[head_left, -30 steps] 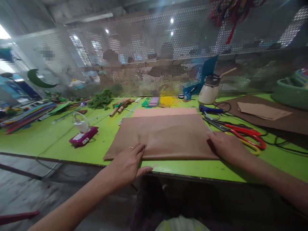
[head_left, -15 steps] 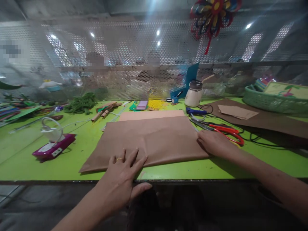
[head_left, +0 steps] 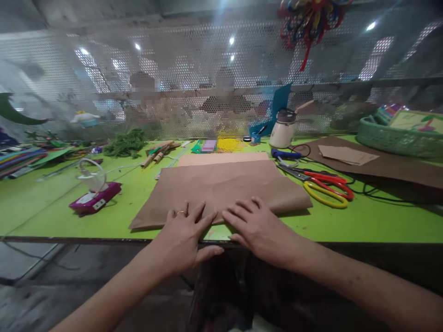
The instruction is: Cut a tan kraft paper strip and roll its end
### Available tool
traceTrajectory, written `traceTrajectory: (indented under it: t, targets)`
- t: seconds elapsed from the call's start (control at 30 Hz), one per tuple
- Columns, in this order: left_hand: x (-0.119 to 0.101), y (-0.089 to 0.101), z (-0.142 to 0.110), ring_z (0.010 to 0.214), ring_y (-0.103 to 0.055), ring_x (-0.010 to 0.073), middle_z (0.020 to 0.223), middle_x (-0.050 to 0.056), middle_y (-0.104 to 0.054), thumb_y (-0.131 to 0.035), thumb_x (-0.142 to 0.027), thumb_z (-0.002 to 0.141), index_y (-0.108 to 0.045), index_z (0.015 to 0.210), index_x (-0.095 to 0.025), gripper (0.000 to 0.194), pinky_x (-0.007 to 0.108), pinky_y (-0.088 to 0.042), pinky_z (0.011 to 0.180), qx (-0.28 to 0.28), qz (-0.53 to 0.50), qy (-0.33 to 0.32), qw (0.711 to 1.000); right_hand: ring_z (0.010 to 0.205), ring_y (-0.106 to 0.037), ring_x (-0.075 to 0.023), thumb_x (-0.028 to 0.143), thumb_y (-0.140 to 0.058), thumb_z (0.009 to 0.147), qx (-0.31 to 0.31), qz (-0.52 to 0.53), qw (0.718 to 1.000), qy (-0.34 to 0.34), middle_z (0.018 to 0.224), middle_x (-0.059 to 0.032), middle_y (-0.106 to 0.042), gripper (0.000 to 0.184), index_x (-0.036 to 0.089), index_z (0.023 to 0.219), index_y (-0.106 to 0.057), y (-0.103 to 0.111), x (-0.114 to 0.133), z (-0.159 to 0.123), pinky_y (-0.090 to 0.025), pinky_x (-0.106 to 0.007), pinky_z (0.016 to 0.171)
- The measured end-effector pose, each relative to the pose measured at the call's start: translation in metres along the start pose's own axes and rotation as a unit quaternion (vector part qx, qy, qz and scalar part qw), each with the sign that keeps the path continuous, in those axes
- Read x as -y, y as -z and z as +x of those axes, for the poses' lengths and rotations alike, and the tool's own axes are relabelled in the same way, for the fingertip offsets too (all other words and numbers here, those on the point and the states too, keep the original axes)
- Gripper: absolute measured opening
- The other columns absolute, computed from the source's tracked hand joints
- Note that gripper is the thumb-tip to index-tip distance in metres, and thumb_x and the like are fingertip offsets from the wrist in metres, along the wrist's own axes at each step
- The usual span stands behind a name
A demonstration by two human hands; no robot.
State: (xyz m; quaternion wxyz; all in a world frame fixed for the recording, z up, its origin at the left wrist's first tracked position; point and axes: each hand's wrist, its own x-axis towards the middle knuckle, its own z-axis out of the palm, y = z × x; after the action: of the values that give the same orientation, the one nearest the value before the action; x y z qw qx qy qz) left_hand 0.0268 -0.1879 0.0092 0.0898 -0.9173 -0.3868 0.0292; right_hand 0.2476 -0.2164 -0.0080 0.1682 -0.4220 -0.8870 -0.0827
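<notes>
Brown paper (head_left: 221, 184) lies on a green table (head_left: 377, 221) at twelve o'clock from a worker's two bare hands, its long axis running roughly from nine to three o'clock; the left hand (head_left: 183, 240), a ring on one finger, presses the near edge with its fingers spread apart; the right hand (head_left: 261, 230) rests on the same edge just beside it, its fingers slightly parted and laid over the paper rather than clamped on it; both hands touch the sheet, so neither is the nearer, its bulk lying toward one o'clock from the left and eleven from the right; the near right corner appears raised; a paler sheet (head_left: 223, 159) shows past the far edge; scissors (head_left: 327, 177) sit at two o'clock from the right hand, a purple power strip (head_left: 110, 192) at ten o'clock from the left.
</notes>
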Motion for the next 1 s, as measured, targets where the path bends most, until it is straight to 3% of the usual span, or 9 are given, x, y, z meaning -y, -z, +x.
traceTrajectory:
  t: [0.13,0.33,0.5,0.63,0.73,0.83,1.0]
  targets:
    - [-0.003,0.004,0.0,0.116,-0.04,0.041,0.139,0.017,-0.035,-0.029,-0.068,0.079,-0.031,0.138,-0.027,0.072,0.058,-0.038,0.084,-0.001,0.003,-0.002,1.0,0.117,-0.04,-0.0292,0.042,-0.036,0.092,0.012,0.024,1.0,0.007,0.126,-0.0144,-0.051,0.048,0.013,0.13,-0.042,-0.003,0.019,0.004,-0.027,-0.052,0.096]
    - [0.0,-0.002,-0.001,0.118,-0.038,0.0404,0.138,0.017,-0.036,-0.034,-0.065,0.08,-0.032,0.137,-0.027,0.069,0.057,-0.038,0.084,-0.029,0.004,-0.009,1.0,0.119,-0.037,-0.0315,0.057,-0.027,0.089,0.003,0.038,0.999,-0.003,0.13,-0.0167,-0.047,0.064,0.012,0.133,-0.038,-0.006,0.02,-0.001,-0.028,-0.052,0.096]
    - [-0.001,-0.003,0.0,0.12,-0.038,0.0398,0.138,0.016,-0.038,-0.037,-0.06,0.082,-0.034,0.136,-0.028,0.063,0.056,-0.039,0.084,-0.043,0.012,-0.001,0.999,0.118,-0.038,-0.0311,0.057,-0.03,0.088,-0.003,0.038,0.999,-0.002,0.129,-0.0165,-0.047,0.064,0.012,0.131,-0.038,-0.006,0.021,-0.001,-0.028,-0.051,0.096]
    - [-0.017,-0.004,-0.001,0.125,-0.033,0.0384,0.134,0.015,-0.044,-0.039,-0.051,0.086,-0.042,0.132,-0.021,0.054,0.058,-0.033,0.093,-0.092,0.038,-0.008,0.995,0.117,-0.039,-0.0297,0.059,-0.03,0.087,-0.003,0.042,0.999,0.012,0.125,-0.0161,-0.049,0.062,0.013,0.127,-0.043,-0.005,0.019,-0.001,-0.03,-0.049,0.095]
    - [-0.031,-0.011,-0.003,0.121,-0.041,0.032,0.128,0.016,-0.05,-0.039,-0.04,0.089,-0.048,0.125,-0.015,0.045,0.051,-0.033,0.098,-0.126,0.028,-0.023,0.991,0.118,-0.038,-0.0298,0.062,-0.03,0.085,-0.002,0.043,0.999,0.012,0.123,-0.0167,-0.051,0.067,0.013,0.128,-0.042,-0.005,0.018,-0.002,-0.03,-0.05,0.095]
    - [-0.037,-0.022,-0.005,0.119,-0.045,0.0301,0.127,0.019,-0.051,-0.038,-0.041,0.089,-0.047,0.124,-0.009,0.048,0.048,-0.035,0.098,-0.15,0.017,-0.022,0.988,0.118,-0.038,-0.0307,0.065,-0.031,0.083,0.002,0.042,0.999,0.015,0.125,-0.0174,-0.05,0.072,0.012,0.13,-0.039,-0.004,0.019,-0.003,-0.03,-0.051,0.095]
    - [-0.034,-0.03,-0.01,0.124,-0.04,0.0319,0.132,0.022,-0.045,-0.042,-0.044,0.087,-0.043,0.127,-0.006,0.056,0.049,-0.034,0.1,-0.137,0.015,-0.019,0.99,0.123,-0.034,-0.031,0.065,-0.028,0.084,0.014,0.035,0.999,0.023,0.133,-0.0165,-0.044,0.073,0.013,0.134,-0.036,-0.002,0.018,-0.008,-0.027,-0.051,0.099]
